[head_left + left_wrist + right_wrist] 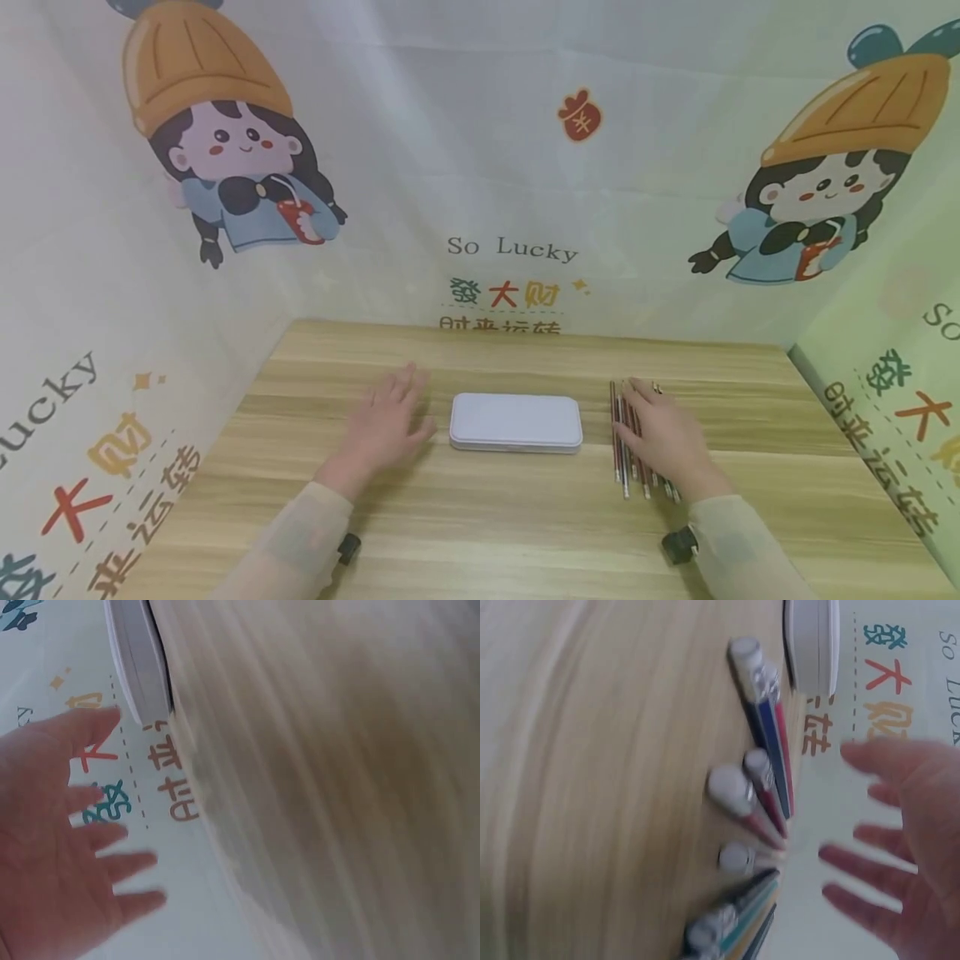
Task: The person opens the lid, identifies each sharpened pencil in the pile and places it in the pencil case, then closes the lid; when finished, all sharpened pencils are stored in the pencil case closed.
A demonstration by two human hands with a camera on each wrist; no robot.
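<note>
A closed white rectangular case with rounded corners (516, 419) lies on the wood-grain table (517, 525), between the two hands. Slim multicoloured pencils with pale eraser ends (617, 450) lie loosely side by side to its right. The right hand (666, 433) reaches over them, fingers extended, released. The left hand (384, 429), fingers spread and released, is near the case's left end. Printed white cloth (450, 167) stands behind.

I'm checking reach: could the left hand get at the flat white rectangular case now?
Probably yes: the left hand is beside the flat white rectangular case, with nothing visible between them.
</note>
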